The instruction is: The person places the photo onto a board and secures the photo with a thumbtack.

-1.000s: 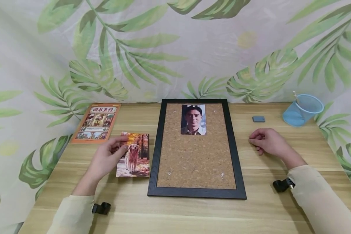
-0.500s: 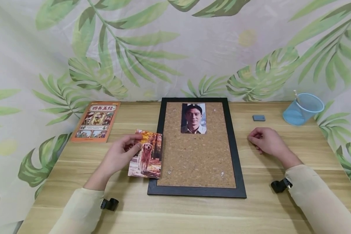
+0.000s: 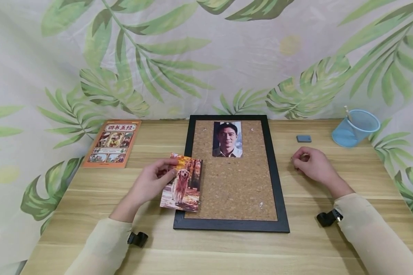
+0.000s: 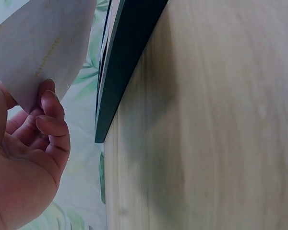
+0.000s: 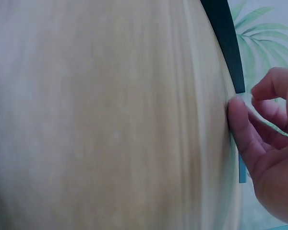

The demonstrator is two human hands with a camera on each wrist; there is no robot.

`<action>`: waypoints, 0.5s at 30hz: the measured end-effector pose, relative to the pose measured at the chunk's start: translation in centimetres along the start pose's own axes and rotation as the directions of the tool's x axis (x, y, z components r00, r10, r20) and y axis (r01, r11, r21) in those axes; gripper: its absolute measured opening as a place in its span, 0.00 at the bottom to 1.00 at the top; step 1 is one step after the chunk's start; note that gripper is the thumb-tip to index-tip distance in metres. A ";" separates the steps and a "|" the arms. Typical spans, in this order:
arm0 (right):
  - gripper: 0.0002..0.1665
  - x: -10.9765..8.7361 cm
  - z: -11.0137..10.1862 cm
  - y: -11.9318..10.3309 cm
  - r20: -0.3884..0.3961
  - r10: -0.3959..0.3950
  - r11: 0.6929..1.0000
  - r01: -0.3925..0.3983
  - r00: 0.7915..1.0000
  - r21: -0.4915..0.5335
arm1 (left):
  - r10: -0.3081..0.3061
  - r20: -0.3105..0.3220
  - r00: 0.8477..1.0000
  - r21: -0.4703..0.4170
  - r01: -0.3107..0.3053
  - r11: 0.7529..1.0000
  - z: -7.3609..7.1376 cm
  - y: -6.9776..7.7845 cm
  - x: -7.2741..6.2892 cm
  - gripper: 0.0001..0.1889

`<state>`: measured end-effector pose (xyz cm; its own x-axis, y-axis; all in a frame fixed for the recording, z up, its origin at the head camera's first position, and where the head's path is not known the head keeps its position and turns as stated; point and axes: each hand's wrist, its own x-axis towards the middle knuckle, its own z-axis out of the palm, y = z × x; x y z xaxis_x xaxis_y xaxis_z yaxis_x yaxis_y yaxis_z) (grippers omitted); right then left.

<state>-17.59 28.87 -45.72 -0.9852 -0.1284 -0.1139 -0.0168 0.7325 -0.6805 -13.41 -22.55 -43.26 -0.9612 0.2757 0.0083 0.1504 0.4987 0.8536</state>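
Observation:
My left hand (image 3: 155,181) pinches the left edge of a photo of a golden retriever (image 3: 186,191) between thumb and fingers. The photo slants over the left side of the black-framed cork board (image 3: 234,179), overlapping its frame. Its pale back (image 4: 43,48) shows in the left wrist view. A portrait photo (image 3: 227,141) lies at the top of the cork. To the right of the board, my right hand (image 3: 309,164) is held above the table with thumb and index finger brought together. They seem to pinch a tiny clear piece, mostly hidden by the fingertips.
Small clear pins (image 3: 260,206) sit near corners of the cork. An orange book (image 3: 111,144) lies at the back left of the wooden table (image 3: 234,252). At the back right are a small blue-grey block (image 3: 304,139) and a blue mesh cup (image 3: 345,133) holding a stick.
My left hand has carried the dog photo rightward, from beside the board to over its left edge. The right hand has shifted only slightly.

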 end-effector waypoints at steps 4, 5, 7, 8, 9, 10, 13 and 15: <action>0.06 0.1 0.2 -0.1 -0.035 -0.016 0.996 0.019 0.999 0.085 | -0.003 0.017 1.000 -0.017 0.004 1.000 0.7 0.0 0.4 0.18; 0.06 0.1 0.2 -0.1 -0.042 -0.021 0.994 0.026 0.999 0.108 | -0.002 0.021 1.000 -0.024 0.003 1.000 0.9 0.0 0.4 0.18; 0.06 0.2 0.3 -0.2 -0.055 -0.030 0.986 0.038 0.998 0.161 | -0.001 0.029 1.000 -0.037 0.002 0.999 1.3 0.0 0.6 0.18; 0.06 0.2 0.3 -0.2 -0.064 -0.034 0.983 0.045 0.997 0.180 | 0.000 0.032 1.000 -0.042 0.001 0.999 1.4 0.1 0.7 0.18; 0.06 0.3 0.4 -0.1 -0.072 -0.038 0.979 0.051 0.997 0.198 | 0.000 0.035 0.999 -0.046 0.002 0.999 1.6 0.1 0.7 0.18; 0.06 0.3 0.4 -0.1 -0.081 -0.042 0.977 0.057 0.996 0.205 | -0.001 0.040 0.999 -0.049 0.003 0.999 1.8 0.2 0.8 0.17; 0.07 0.4 0.6 0.0 -0.099 -0.051 0.972 0.072 0.994 0.224 | -0.014 0.055 0.998 -0.055 0.017 0.998 2.5 0.3 1.0 0.17; 0.08 0.4 0.7 0.0 -0.099 -0.052 0.970 0.074 0.994 0.232 | -0.023 0.070 0.997 -0.063 0.028 0.998 2.9 0.5 1.2 0.16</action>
<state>-17.82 28.39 -46.29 -0.9950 -0.0994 -0.0062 -0.0493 0.5457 -0.8365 -13.81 -19.54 -44.35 -0.9459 0.3209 -0.0481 0.1088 0.4533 0.8847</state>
